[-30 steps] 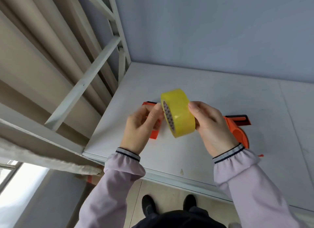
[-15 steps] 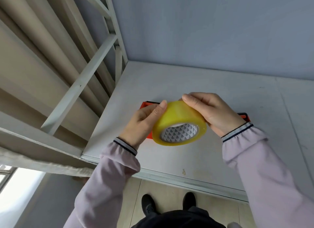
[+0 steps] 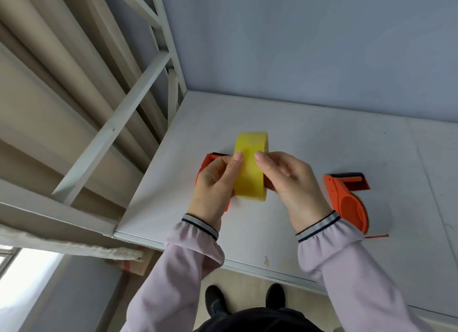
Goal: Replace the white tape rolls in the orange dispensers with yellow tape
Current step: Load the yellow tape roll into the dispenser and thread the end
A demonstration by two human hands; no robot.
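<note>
Yellow tape roll: one, in two hands; orange dispensers: two.

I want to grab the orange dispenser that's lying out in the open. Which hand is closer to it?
Right. The right hand is just beside that orange dispenser; the left hand is across the yellow tape roll, farther away.

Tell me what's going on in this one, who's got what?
A person stands at a white table and holds a yellow tape roll on edge above it, gripped by both the left hand and the right hand, thumbs on its outer face. One orange tape dispenser lies on the table to the right; another orange dispenser lies mostly hidden behind the left hand. The roll is not yet in either dispenser.
</note>
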